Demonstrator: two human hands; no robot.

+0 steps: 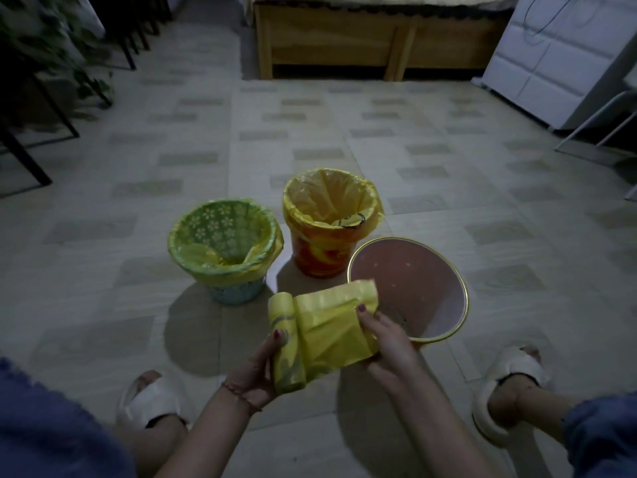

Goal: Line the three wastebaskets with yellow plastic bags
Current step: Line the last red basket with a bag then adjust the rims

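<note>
While the roll of yellow bags (287, 343) sits in the left hand (256, 377), whose fingers are curled around it with the thumb pressed on top, the right hand (386, 343) pinches the loose sheet (332, 326) between thumb and fingers, drawn out flat just in front of the pink basket (413, 288). That basket has no bag in it yet; to do this step well, I would say she should hold the roll firm, pull the sheet taut and tear cleanly along the perforation, which I cannot make out from here, then rub the mouth open before lowering it in. Beyond the pink basket stands the orange basket (320, 257), almost touching it and lined already; to that one's left the blue basket (238, 291) wears its bag too. All three rest on a pale tiled floor (379, 132), dimly lit. Farther off from the baskets are a wooden bed frame (344, 46), a white cabinet (551, 56) and a leafy plant (51, 46). Her white slippers (151, 401) flank the hands.
</note>
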